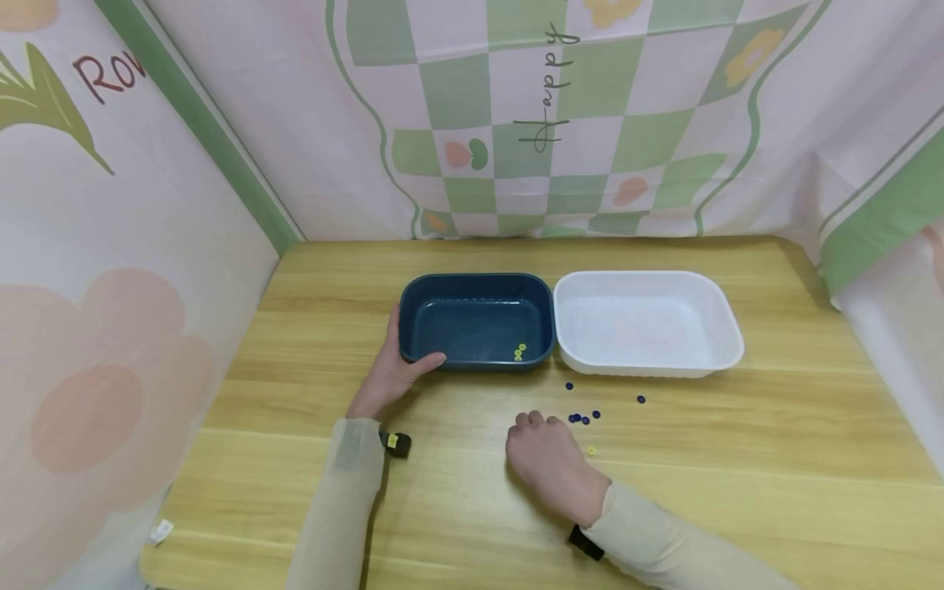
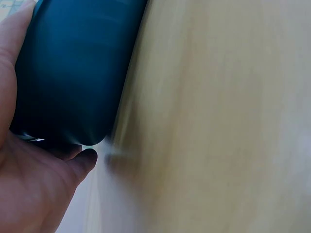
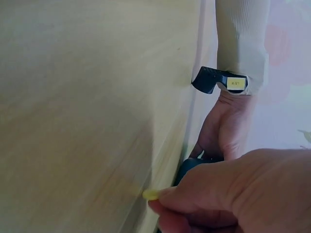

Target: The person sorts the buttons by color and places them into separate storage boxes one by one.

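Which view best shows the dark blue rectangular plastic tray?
The head view: the dark blue rectangular plastic tray shows whole, with yellow buttons inside and the left hand gripping its corner. The left wrist view shows only its blurred outer wall; the right wrist view shows just a sliver.

Table point(image 1: 737, 459): light wood, visible grain, smooth satin sheen. Dark blue tray point(image 1: 476, 321): plastic, smooth, slightly glossy. White tray point(image 1: 647, 322): plastic, smooth, faintly translucent, soft gloss. Blue buttons point(image 1: 583, 418) and yellow button point(image 1: 591, 451): small, plastic-looking, finish too small to tell. Backdrop point(image 1: 516, 115): printed sheet, creased, matt. Sleeves point(image 1: 342, 500): beige ribbed knit cloth, matt.
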`<action>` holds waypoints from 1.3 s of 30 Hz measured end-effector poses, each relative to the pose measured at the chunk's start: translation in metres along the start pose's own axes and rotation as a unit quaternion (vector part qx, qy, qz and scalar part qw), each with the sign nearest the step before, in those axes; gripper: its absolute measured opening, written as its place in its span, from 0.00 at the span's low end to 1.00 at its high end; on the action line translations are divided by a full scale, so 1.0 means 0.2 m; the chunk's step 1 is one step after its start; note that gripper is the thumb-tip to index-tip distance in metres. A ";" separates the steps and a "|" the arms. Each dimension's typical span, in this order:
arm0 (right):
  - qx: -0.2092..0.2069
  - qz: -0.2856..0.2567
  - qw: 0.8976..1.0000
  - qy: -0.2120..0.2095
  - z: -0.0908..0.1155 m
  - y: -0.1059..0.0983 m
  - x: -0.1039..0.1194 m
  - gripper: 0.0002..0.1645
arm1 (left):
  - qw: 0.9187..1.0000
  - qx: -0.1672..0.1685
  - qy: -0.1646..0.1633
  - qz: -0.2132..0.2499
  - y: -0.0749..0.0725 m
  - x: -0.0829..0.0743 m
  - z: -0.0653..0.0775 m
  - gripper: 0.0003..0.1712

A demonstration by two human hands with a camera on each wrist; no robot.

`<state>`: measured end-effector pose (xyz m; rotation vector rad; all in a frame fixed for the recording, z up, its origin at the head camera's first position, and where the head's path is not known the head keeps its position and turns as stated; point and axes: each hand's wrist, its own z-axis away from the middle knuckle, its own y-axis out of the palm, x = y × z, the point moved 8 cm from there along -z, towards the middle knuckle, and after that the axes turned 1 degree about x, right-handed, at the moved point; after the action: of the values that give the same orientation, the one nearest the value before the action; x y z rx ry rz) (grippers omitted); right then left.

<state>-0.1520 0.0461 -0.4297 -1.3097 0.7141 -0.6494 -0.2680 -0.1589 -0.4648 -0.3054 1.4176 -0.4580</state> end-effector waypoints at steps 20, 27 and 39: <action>-0.136 -0.491 0.845 0.159 -0.06 -0.14 -0.45 0.10 | 1.000 0.006 0.003 -0.002 0.00 -0.01 0.01 0.67; -0.150 -0.628 0.726 0.237 -0.11 -0.10 -0.62 0.20 | 1.000 0.002 0.007 -0.006 0.00 0.00 0.01 0.67; -0.156 -0.759 0.564 0.285 -0.16 -0.01 -0.67 0.27 | 1.000 0.000 0.009 -0.012 0.00 0.00 0.01 0.66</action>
<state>-0.2616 0.1293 -0.4172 -1.8923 -0.0723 -2.5435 -0.2659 -0.1585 -0.4642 -0.3198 1.4316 -0.4821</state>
